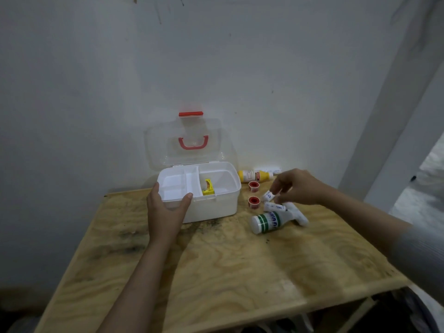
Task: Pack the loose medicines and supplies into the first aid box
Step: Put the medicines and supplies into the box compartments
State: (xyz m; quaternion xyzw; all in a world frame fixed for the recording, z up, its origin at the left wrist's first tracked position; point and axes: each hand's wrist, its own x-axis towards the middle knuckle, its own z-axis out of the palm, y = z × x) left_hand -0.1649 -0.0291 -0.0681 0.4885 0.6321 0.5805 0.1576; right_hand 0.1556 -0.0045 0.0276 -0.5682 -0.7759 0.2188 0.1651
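A white first aid box stands open on the wooden table, its clear lid with red handle leaning back against the wall. A divided white tray fills its left half, and a small yellow item lies in the open right half. My left hand grips the box's front left corner. My right hand pinches a small white roll just off the table. Beside it lie another white roll, a white bottle with green bands, two red tape rolls and a yellow bottle.
The plywood table stands against a white wall. A flat white packet lies behind the yellow bottle by the wall. A white post rises at the right. Dark clutter shows under the table's near edge.
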